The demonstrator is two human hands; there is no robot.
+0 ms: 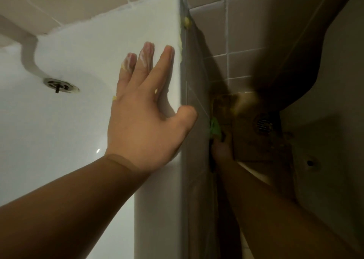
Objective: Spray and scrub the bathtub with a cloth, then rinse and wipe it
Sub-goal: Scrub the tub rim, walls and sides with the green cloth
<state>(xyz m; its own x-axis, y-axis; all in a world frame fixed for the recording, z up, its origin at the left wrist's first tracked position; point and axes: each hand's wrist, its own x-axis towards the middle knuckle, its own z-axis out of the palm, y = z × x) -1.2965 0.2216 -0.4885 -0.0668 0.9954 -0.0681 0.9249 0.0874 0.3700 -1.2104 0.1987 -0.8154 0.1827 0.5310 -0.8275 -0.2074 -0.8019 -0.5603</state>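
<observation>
The white bathtub fills the left of the head view, with its round metal drain in the basin. My left hand lies flat on the tub's rim, fingers straight, thumb hooked over the outer edge; foam and yellowish specks cling to the fingertips. My right hand is low in shadow beside the tub's tiled outer side and grips a green cloth against the tiles. Most of the cloth is hidden.
Beige wall tiles rise behind the tub corner. A dark floor drain sits on the stained floor to the right. A white toilet base with a bolt hole stands at the right. Yellowish residue marks the tub's corner.
</observation>
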